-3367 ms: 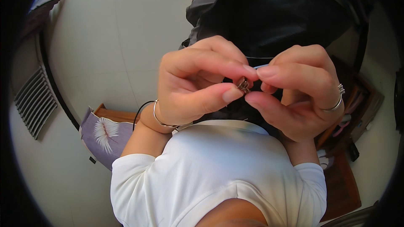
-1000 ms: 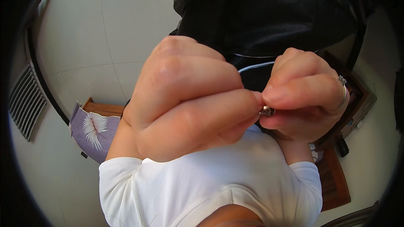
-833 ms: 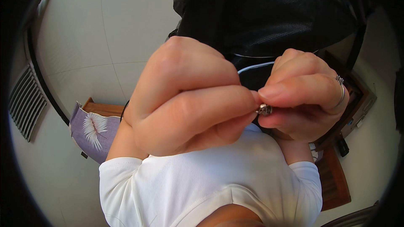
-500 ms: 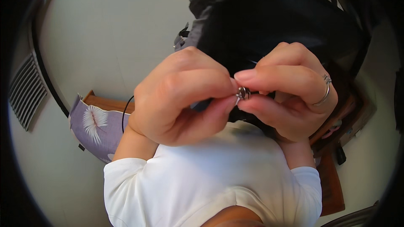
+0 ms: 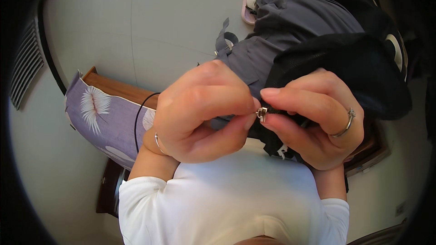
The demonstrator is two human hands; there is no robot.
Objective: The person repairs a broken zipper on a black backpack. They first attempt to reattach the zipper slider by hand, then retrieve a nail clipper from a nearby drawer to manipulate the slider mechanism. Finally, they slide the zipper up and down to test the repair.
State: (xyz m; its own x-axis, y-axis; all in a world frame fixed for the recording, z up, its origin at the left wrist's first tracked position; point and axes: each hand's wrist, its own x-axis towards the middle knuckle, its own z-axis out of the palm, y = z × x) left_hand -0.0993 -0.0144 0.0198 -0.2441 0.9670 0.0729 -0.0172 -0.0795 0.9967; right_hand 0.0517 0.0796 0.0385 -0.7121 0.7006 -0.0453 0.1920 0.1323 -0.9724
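Note:
A small silvery metal piece (image 5: 262, 113), with the look of a zipper slider, sits in front of my chest. My left hand (image 5: 204, 113) pinches its left end between thumb and forefinger. Around its right side, my right hand (image 5: 320, 118) keeps thumb and forefinger apart. The right thumb tip is beside the piece; whether it touches is unclear. The right hand's other fingers curl partly out of sight. Black mesh-like fabric (image 5: 336, 59) lies behind and beyond this hand, and a small white bit (image 5: 282, 151) shows below it.
Grey trousers (image 5: 295, 22) cover my leg, with a pink slipper (image 5: 249, 11) beyond. At left stands a wooden bench (image 5: 109, 86) draped with purple feather-patterned cloth (image 5: 91, 122). A black cable (image 5: 137, 124) loops near my left wrist. A vent grille (image 5: 27, 63) is at the far left.
The right forefinger has lifted from the metal piece, widening the gap to the thumb. The left pinch remains. The view has shifted, showing more of the grey trousers and the slipper.

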